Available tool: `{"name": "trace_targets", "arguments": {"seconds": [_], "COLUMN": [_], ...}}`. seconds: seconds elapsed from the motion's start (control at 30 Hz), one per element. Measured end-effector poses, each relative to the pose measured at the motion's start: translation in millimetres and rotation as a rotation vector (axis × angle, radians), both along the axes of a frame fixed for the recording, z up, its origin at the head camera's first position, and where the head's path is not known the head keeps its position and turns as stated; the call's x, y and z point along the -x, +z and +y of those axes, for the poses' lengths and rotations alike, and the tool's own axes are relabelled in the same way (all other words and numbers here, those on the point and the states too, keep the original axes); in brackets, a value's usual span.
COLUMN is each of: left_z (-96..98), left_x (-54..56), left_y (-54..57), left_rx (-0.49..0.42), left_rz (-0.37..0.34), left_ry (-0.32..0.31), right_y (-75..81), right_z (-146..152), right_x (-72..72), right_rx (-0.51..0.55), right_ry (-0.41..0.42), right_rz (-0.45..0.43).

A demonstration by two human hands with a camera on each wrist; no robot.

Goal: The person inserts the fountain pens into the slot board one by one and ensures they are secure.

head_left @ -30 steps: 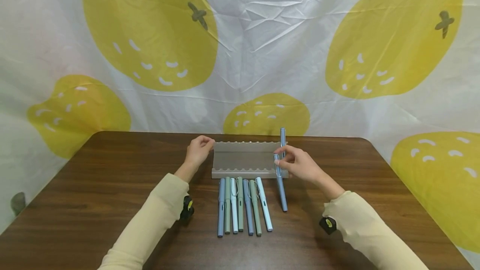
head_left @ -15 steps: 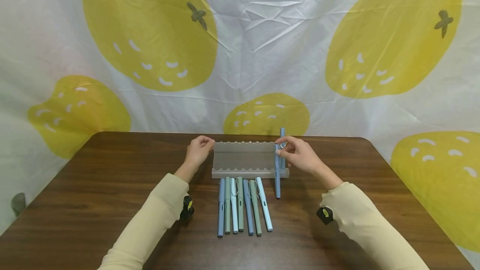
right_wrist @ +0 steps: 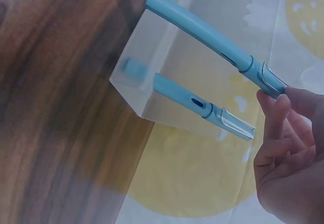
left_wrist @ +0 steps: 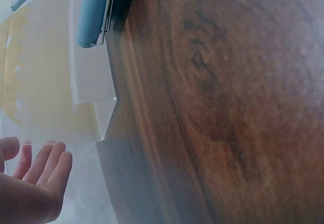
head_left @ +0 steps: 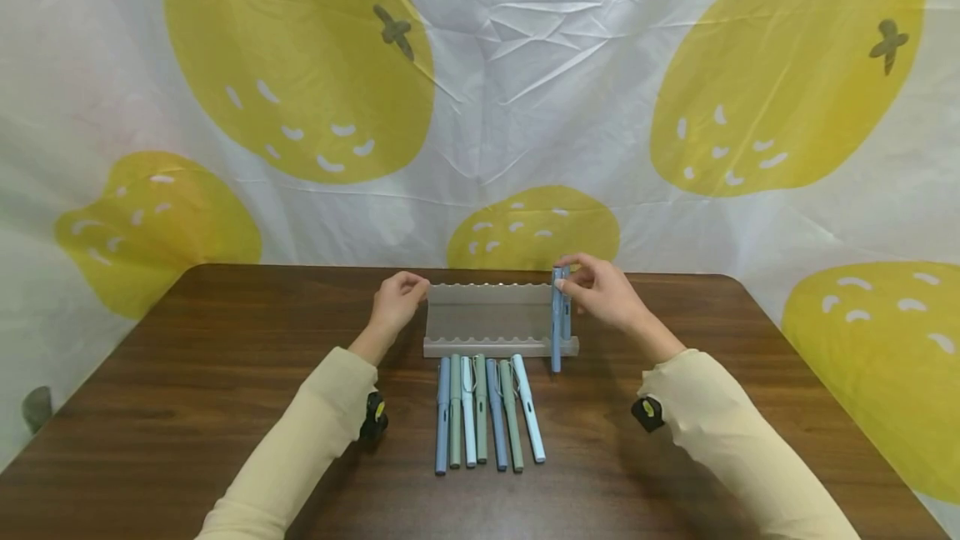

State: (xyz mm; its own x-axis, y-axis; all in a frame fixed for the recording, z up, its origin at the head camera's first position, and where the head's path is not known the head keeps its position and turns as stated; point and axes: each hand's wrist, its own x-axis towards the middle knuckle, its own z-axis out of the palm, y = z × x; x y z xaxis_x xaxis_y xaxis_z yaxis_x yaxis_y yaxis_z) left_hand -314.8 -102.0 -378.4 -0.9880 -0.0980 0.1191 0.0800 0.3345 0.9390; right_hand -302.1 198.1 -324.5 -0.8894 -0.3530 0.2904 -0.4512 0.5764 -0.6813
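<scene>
My right hand (head_left: 606,300) pinches a blue fountain pen (head_left: 556,327) by its capped top end. That pen stands nearly upright in the head view, its lower end in front of the rack's front lip. A second blue fountain pen (right_wrist: 179,97) rests in the clear pen rack (head_left: 487,322) at its right end, just beside the held one. At the rack's upper left corner my left hand (head_left: 396,307) pinches the edge between thumb and fingers. In the left wrist view, the left hand's fingers (left_wrist: 48,165) are bent beside the rack's end.
In front of the rack several blue, green and pale-blue pens (head_left: 482,411) lie side by side on the brown wooden table (head_left: 300,482). A white cloth printed with yellow lemons (head_left: 525,227) hangs behind the table.
My right hand has raised the blue pen and moved it away from me, turning it more upright, close against the racked pen. The left hand and the row of pens have stayed put.
</scene>
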Motion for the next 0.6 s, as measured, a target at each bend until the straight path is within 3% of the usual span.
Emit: {"name": "trace_targets", "arguments": {"seconds": [0.6], "left_z": [-0.8], "left_x": [1.7], "left_y": [-1.8], "left_rx": [-0.003], "left_rz": [-0.003], "left_ry": [0.000], "right_y": [15.5], "right_z": [-3.7], "right_x": [12.8], "right_rx": [0.022], "right_ry": [-0.017], "right_rz": [0.148]}}
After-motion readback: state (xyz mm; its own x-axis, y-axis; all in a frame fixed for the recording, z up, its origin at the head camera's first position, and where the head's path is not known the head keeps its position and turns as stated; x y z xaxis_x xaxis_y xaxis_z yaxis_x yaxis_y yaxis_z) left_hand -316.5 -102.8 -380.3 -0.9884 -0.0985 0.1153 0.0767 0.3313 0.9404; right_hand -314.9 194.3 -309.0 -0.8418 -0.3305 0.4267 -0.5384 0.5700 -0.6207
